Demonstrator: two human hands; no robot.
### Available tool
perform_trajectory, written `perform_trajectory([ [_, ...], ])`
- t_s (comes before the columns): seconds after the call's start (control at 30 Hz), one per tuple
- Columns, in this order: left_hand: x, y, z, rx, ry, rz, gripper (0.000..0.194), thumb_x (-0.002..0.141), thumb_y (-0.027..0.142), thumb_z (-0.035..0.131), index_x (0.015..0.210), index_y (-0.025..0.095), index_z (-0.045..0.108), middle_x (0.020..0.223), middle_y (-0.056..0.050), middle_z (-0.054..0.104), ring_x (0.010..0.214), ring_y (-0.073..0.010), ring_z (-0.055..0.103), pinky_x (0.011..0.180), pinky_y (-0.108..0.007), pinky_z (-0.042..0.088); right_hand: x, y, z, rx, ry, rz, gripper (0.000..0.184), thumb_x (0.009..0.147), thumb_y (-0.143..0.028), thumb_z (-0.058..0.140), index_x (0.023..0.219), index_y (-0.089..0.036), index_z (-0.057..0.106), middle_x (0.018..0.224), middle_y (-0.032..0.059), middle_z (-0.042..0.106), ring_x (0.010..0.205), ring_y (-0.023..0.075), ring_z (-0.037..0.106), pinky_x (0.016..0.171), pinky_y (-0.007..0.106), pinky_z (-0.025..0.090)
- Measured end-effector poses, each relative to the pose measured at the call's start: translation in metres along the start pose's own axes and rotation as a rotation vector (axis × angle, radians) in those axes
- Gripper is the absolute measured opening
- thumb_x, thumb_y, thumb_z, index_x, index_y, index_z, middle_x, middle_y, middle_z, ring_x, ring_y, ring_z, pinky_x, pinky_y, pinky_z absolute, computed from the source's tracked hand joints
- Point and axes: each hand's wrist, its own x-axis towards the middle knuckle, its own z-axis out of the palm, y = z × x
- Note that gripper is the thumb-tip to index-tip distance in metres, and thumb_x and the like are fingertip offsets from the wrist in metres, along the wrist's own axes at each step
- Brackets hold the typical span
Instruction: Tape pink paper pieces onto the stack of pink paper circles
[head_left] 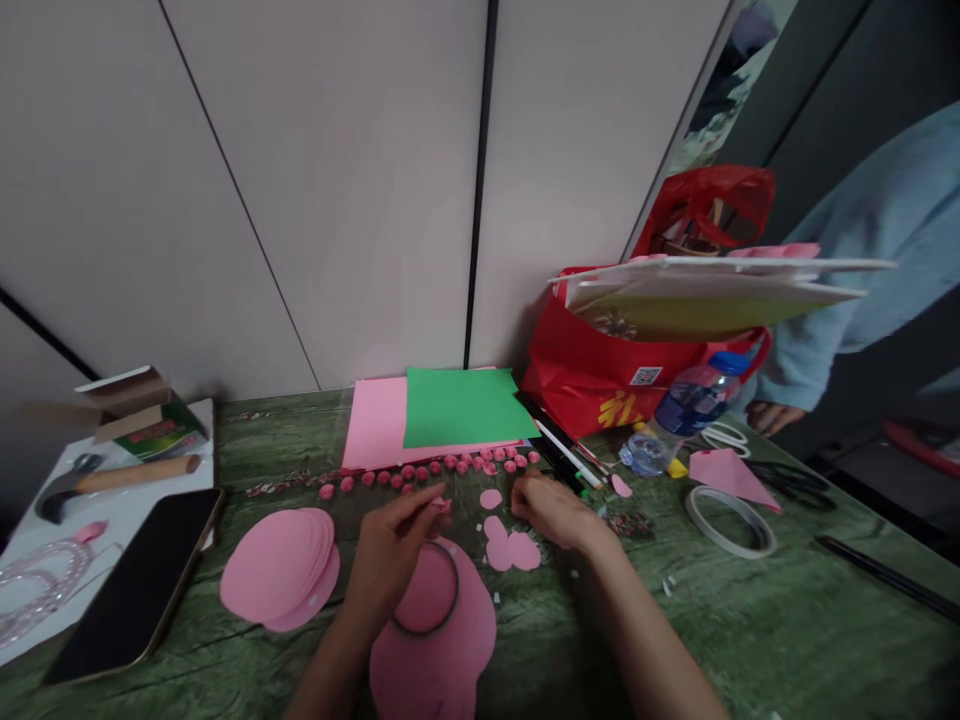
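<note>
Pink paper piece (441,506) sits pinched in your left hand's (390,537) fingertips, about twelve o'clock from the dark ring (457,590). Your right hand (556,508), at its three o'clock, curls down; its grip and opening I can't tell.

The light is rather dim and soft, w/ a cool grey tone on the wall panels (337,180). It prob. comes from above, but the lamp is out of view, so I can't say for sure. The table (750,640) has a weak sheen at R side and gets darker towards the bottom corners. A soft shadow lies btwn the forearms, another behind the open box (150,415). Small highlights show on the bottle (686,415). Both the left hand (401,540) and right hand (551,508) look slightly soft, fine detail is poor. Near the edges, the phone (135,585) and the blue sleeve (885,220) appear stretched, w/ some blur in the top R bkgd.
</note>
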Motion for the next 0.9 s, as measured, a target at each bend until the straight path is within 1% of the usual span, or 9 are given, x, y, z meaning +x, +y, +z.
perform_trajectory([
  [0.13,0.001,-0.005,0.0,0.043,-0.012,0.023,0.027,0.069,0.024,0.061,0.092,0.015,0.07,0.08,-0.006,0.074,0.071,-0.0198,0.068,0.065,-0.028,0.055,-0.005,-0.007,-0.009,0.084,0.047,-0.097,0.013,0.078,-0.009,0.047,0.074,-0.013,0.059,0.083,0.0076,0.059,0.075,0.0157,0.055,0.067,0.024,0.037],
  [0.2,0.001,-0.006,0.0,0.098,-0.024,0.05,0.027,0.071,0.025,0.06,0.093,0.016,0.07,0.081,-0.006,0.074,0.072,-0.0199,0.068,0.066,-0.028,0.054,-0.012,-0.02,-0.017,0.186,0.08,-0.191,0.012,0.082,-0.016,0.046,0.076,-0.016,0.057,0.081,0.0034,0.058,0.081,0.0144,0.054,0.071,0.023,0.038],
  [0.23,0.001,-0.006,0.0,0.131,-0.032,0.061,0.027,0.071,0.026,0.06,0.093,0.016,0.07,0.081,-0.006,0.074,0.071,-0.0197,0.068,0.066,-0.028,0.054,-0.016,-0.029,-0.021,0.38,0.092,-0.293,0.012,0.083,-0.02,0.047,0.076,-0.016,0.056,0.079,0.0023,0.057,0.077,0.0137,0.053,0.067,0.022,0.039],
  [0.3,0.0,-0.004,0.001,0.189,-0.054,0.077,0.025,0.072,0.026,0.06,0.092,0.017,0.071,0.078,-0.005,0.074,0.066,-0.0187,0.067,0.064,-0.027,0.053,-0.025,-0.047,-0.026,0.727,0.06,-0.401,0.013,0.083,-0.026,0.048,0.076,-0.017,0.054,0.072,-0.0003,0.053,0.067,0.0121,0.052,0.058,0.021,0.039],
  [0.37,0.0,0.0,0.0,0.213,-0.084,0.089,0.023,0.072,0.025,0.059,0.089,0.018,0.072,0.076,-0.004,0.074,0.063,-0.0176,0.066,0.062,-0.026,0.052,-0.031,-0.061,-0.027,0.845,0.032,-0.468,0.011,0.08,-0.026,0.054,0.073,-0.017,0.056,0.073,-0.0008,0.053,0.067,0.0113,0.051,0.058,0.021,0.038],
  [0.47,0.0,0.004,-0.001,0.193,-0.139,0.086,0.022,0.072,0.021,0.057,0.088,0.02,0.073,0.077,-0.002,0.074,0.064,-0.0166,0.065,0.062,-0.024,0.051,-0.033,-0.07,-0.025,0.814,0.031,-0.505,0.01,0.078,-0.023,0.057,0.071,-0.017,0.059,0.077,-0.0003,0.055,0.073,0.0121,0.051,0.062,0.021,0.038],
  [0.7,0.0,0.01,-0.003,0.027,-0.302,-0.028,0.021,0.071,0.021,0.06,0.087,0.019,0.073,0.075,-0.003,0.074,0.065,-0.0174,0.065,0.063,-0.026,0.052,-0.029,-0.06,-0.022,0.737,0.024,-0.493,0.015,0.078,-0.028,0.06,0.069,-0.017,0.062,0.074,0.0003,0.054,0.075,0.0135,0.051,0.065,0.023,0.04],
  [0.8,0.0,0.01,-0.005,-0.018,-0.328,-0.072,0.021,0.07,0.021,0.061,0.087,0.017,0.073,0.073,-0.004,0.073,0.064,-0.0172,0.065,0.063,-0.026,0.052,-0.031,-0.059,-0.024,0.701,0.008,-0.502,0.012,0.076,-0.028,0.062,0.071,-0.017,0.064,0.078,0.0012,0.055,0.078,0.0143,0.052,0.064,0.023,0.041],
  [0.9,0.001,0.008,-0.006,-0.042,-0.336,-0.1,0.022,0.07,0.022,0.062,0.089,0.016,0.073,0.073,-0.005,0.073,0.066,-0.0173,0.065,0.065,-0.027,0.052,-0.033,-0.06,-0.025,0.671,0.006,-0.521,0.013,0.076,-0.028,0.062,0.069,-0.018,0.065,0.075,0.001,0.056,0.08,0.015,0.052,0.066,0.023,0.041],
])
